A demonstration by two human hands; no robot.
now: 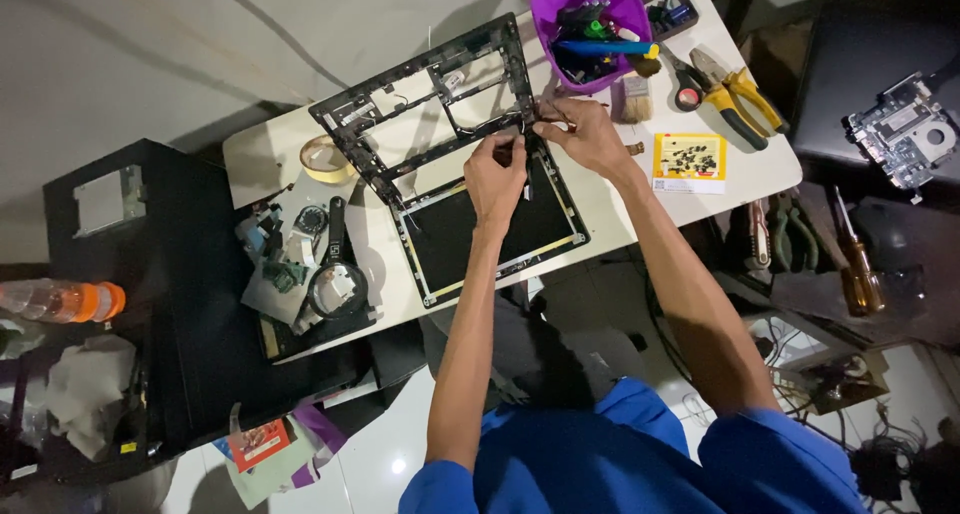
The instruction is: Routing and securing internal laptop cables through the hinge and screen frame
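Laptop chassis frame (420, 99) stripped bare, lying hinged to screen panel (490, 229) on white table (700, 189). Left hand (497, 179) and right hand (580, 134) both pinch narrow at hinge cable; panel not yet detached; removed motherboard (900, 129) aside

Left hand (497, 179), right hand (583, 134) — fingertips pinched, close together

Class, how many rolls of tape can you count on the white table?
1. The tape roll lies at the table's far left edge, beside the black laptop frame. Clutter may hide others.
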